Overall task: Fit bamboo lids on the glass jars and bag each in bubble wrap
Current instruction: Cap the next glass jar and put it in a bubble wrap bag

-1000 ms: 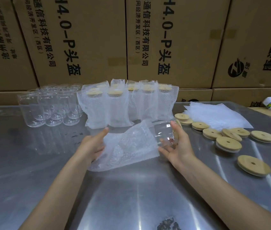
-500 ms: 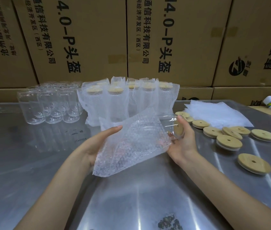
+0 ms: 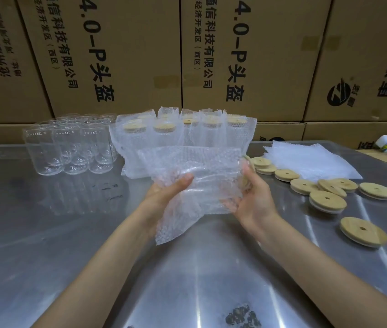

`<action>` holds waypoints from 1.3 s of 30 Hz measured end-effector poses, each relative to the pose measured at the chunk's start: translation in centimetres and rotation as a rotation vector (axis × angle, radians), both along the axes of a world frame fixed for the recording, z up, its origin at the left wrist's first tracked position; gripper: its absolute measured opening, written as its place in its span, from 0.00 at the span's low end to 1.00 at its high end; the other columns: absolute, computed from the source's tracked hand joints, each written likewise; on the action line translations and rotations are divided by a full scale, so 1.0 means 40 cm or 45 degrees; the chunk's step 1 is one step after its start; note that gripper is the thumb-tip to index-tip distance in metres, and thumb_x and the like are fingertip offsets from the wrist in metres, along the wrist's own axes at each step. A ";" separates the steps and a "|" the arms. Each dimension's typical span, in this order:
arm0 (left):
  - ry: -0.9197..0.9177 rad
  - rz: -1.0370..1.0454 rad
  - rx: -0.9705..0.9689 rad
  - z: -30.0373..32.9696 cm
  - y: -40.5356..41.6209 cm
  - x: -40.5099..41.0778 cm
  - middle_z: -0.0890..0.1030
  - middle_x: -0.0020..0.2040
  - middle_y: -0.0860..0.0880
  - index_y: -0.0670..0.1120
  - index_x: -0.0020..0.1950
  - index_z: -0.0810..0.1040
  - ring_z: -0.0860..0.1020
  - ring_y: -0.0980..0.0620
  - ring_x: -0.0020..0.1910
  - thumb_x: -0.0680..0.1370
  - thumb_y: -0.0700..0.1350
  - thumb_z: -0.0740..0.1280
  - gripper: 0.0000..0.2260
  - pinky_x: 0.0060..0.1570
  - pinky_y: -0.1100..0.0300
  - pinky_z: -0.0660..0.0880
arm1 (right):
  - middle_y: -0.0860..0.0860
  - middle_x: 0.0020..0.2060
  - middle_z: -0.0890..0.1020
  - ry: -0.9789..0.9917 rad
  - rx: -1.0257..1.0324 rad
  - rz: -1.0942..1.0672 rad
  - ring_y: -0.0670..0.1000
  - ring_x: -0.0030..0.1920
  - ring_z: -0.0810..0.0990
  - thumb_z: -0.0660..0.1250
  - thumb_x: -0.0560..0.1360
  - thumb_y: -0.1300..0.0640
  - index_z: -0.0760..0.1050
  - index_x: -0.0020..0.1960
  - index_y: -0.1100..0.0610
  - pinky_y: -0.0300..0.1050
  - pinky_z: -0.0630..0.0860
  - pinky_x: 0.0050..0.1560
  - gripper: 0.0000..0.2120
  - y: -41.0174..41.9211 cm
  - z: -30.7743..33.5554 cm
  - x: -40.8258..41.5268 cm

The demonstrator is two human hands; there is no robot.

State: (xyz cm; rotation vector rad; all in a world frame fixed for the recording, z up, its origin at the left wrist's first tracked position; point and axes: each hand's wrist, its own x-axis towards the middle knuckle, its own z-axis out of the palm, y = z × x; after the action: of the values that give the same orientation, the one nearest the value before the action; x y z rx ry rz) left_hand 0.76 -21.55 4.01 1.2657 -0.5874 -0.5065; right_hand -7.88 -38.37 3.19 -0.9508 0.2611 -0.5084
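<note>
While lying sideways inside the bubble wrap bag point(image 3: 187, 183), held up above the steel table point(image 3: 45, 245), showing only faintly through the plastic as the glass jar point(image 3: 213, 178), its lidded end turned toward the right hand point(image 3: 254, 197). Gripping the bag from the left with the left hand point(image 3: 166, 192), fingers curled around the bubble wrap and partly covered by it. Cupping the jar's lidded end with the right hand, fingers curled under the bag and thumb pressing near the bamboo rim. Hanging loose below the left hand, the bag's slack corner, not touching the table. Standing just behind the bag, a row of wrapped jars point(image 3: 183, 138) with bamboo lids showing at their tops. Standing left of those wrapped jars, a cluster of bare glass jars point(image 3: 69, 147), upright and without lids. Lying right of the bag, scattered loose bamboo lids point(image 3: 327, 202), some overlapping, each with a small hole in the middle. Resting beyond the lids, a flat stack of spare bubble wrap bags point(image 3: 310, 162). Rising behind everything, a wall of printed cardboard boxes point(image 3: 258, 55).
</note>
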 end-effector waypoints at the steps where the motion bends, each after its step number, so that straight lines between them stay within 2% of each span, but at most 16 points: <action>1: -0.071 0.017 -0.002 -0.003 -0.003 -0.004 0.85 0.48 0.59 0.51 0.58 0.77 0.83 0.62 0.47 0.65 0.52 0.74 0.22 0.42 0.67 0.79 | 0.52 0.66 0.76 0.015 -0.045 0.018 0.58 0.64 0.77 0.65 0.75 0.44 0.72 0.69 0.46 0.51 0.77 0.57 0.23 0.001 0.001 0.001; 4: -0.137 0.088 -0.051 -0.006 -0.008 -0.013 0.85 0.43 0.61 0.52 0.55 0.77 0.82 0.65 0.42 0.66 0.49 0.74 0.18 0.33 0.73 0.75 | 0.55 0.66 0.76 0.069 -0.082 0.103 0.58 0.58 0.80 0.66 0.75 0.47 0.72 0.69 0.54 0.42 0.81 0.38 0.24 0.004 0.007 -0.002; 7: -0.080 0.083 -0.071 0.003 -0.005 -0.011 0.84 0.51 0.58 0.52 0.64 0.72 0.82 0.65 0.45 0.65 0.55 0.74 0.30 0.35 0.71 0.77 | 0.55 0.62 0.79 0.062 -0.025 0.131 0.56 0.50 0.82 0.68 0.71 0.47 0.73 0.68 0.53 0.41 0.80 0.32 0.26 -0.001 0.004 -0.006; 10: 0.050 0.105 -0.019 0.023 0.003 -0.010 0.76 0.58 0.59 0.53 0.69 0.66 0.79 0.64 0.50 0.66 0.64 0.72 0.36 0.42 0.65 0.75 | 0.55 0.56 0.81 0.026 0.114 0.114 0.56 0.45 0.82 0.64 0.76 0.48 0.77 0.62 0.52 0.41 0.79 0.30 0.16 -0.013 -0.006 -0.004; 12: -0.011 0.293 0.068 0.019 0.000 0.003 0.74 0.58 0.60 0.54 0.66 0.70 0.74 0.60 0.56 0.65 0.67 0.69 0.33 0.51 0.62 0.71 | 0.54 0.52 0.82 0.018 0.174 0.104 0.55 0.43 0.83 0.65 0.75 0.47 0.78 0.62 0.53 0.41 0.79 0.30 0.18 -0.019 -0.012 -0.004; 15: 0.000 0.456 0.044 0.014 -0.004 0.013 0.79 0.61 0.54 0.50 0.63 0.77 0.76 0.52 0.61 0.72 0.61 0.69 0.24 0.64 0.51 0.72 | 0.53 0.49 0.84 -0.015 0.220 0.108 0.56 0.43 0.84 0.69 0.68 0.47 0.78 0.61 0.53 0.44 0.80 0.34 0.23 -0.025 -0.013 -0.004; 16: -0.031 0.478 0.045 0.012 -0.005 0.014 0.81 0.57 0.53 0.48 0.57 0.80 0.78 0.52 0.57 0.74 0.60 0.68 0.19 0.61 0.52 0.74 | 0.53 0.50 0.84 -0.024 0.212 0.110 0.56 0.44 0.85 0.69 0.66 0.46 0.79 0.59 0.53 0.46 0.80 0.37 0.23 -0.025 -0.014 -0.003; 18: -0.160 0.547 0.060 0.010 -0.005 0.018 0.79 0.44 0.50 0.48 0.45 0.80 0.76 0.52 0.45 0.77 0.58 0.66 0.14 0.45 0.61 0.74 | 0.54 0.54 0.83 -0.045 0.199 0.118 0.58 0.49 0.84 0.68 0.71 0.46 0.79 0.61 0.55 0.52 0.78 0.52 0.22 -0.030 -0.018 -0.001; 19: -0.209 0.587 0.057 0.008 -0.003 0.022 0.75 0.42 0.49 0.48 0.43 0.78 0.72 0.52 0.42 0.77 0.58 0.65 0.14 0.38 0.63 0.69 | 0.55 0.57 0.82 -0.057 0.203 0.133 0.59 0.52 0.83 0.67 0.73 0.46 0.79 0.62 0.56 0.57 0.75 0.59 0.21 -0.032 -0.021 0.001; 21: -0.225 0.632 0.044 0.012 0.007 0.029 0.74 0.42 0.50 0.50 0.43 0.78 0.71 0.54 0.42 0.78 0.59 0.63 0.14 0.36 0.64 0.64 | 0.57 0.59 0.82 -0.081 0.203 0.171 0.61 0.57 0.81 0.66 0.74 0.47 0.78 0.63 0.58 0.63 0.71 0.66 0.22 -0.033 -0.022 0.001; 25: -0.166 0.554 0.064 0.027 0.018 0.036 0.81 0.36 0.65 0.57 0.42 0.79 0.78 0.69 0.36 0.77 0.64 0.58 0.16 0.38 0.70 0.67 | 0.58 0.60 0.81 -0.099 0.162 0.200 0.62 0.59 0.80 0.66 0.73 0.47 0.76 0.66 0.57 0.67 0.71 0.64 0.24 -0.028 -0.018 -0.001; 29: -0.134 0.369 0.092 0.030 0.013 0.017 0.83 0.41 0.57 0.44 0.45 0.76 0.81 0.58 0.43 0.64 0.65 0.70 0.25 0.39 0.68 0.74 | 0.58 0.62 0.79 -0.097 0.122 0.207 0.62 0.61 0.79 0.63 0.76 0.46 0.74 0.68 0.57 0.64 0.77 0.55 0.24 -0.028 -0.020 -0.001; 31: -0.175 0.310 0.080 0.022 0.009 0.007 0.85 0.44 0.60 0.50 0.51 0.79 0.82 0.61 0.46 0.60 0.63 0.74 0.26 0.40 0.69 0.76 | 0.58 0.62 0.80 -0.107 0.113 0.227 0.62 0.60 0.79 0.61 0.77 0.46 0.75 0.67 0.57 0.60 0.79 0.51 0.23 -0.028 -0.021 0.001; 34: -0.207 0.288 0.037 0.014 -0.003 0.005 0.83 0.54 0.57 0.55 0.58 0.76 0.81 0.58 0.54 0.59 0.60 0.80 0.31 0.55 0.61 0.75 | 0.60 0.58 0.82 -0.145 0.140 0.195 0.61 0.57 0.82 0.62 0.76 0.46 0.82 0.57 0.58 0.56 0.80 0.51 0.20 -0.022 -0.022 0.005; 36: -0.311 0.351 0.073 0.007 -0.012 -0.006 0.79 0.58 0.59 0.56 0.61 0.74 0.78 0.61 0.57 0.57 0.60 0.79 0.34 0.58 0.61 0.73 | 0.59 0.56 0.83 -0.120 0.074 0.148 0.60 0.55 0.82 0.61 0.77 0.47 0.85 0.51 0.55 0.57 0.79 0.54 0.17 -0.020 -0.026 0.010; 39: -0.395 0.434 0.115 -0.005 -0.019 -0.022 0.78 0.59 0.59 0.56 0.64 0.71 0.77 0.62 0.58 0.57 0.61 0.81 0.39 0.62 0.58 0.74 | 0.57 0.54 0.84 -0.051 -0.023 0.134 0.58 0.54 0.83 0.60 0.78 0.46 0.85 0.50 0.54 0.56 0.80 0.55 0.18 -0.012 -0.026 0.011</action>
State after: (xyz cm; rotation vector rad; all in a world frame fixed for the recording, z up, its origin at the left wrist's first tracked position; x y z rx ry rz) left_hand -0.12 -22.30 3.81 1.5079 -0.5952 -0.0519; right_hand -7.45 -38.86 2.17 -0.9658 0.1696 -0.4331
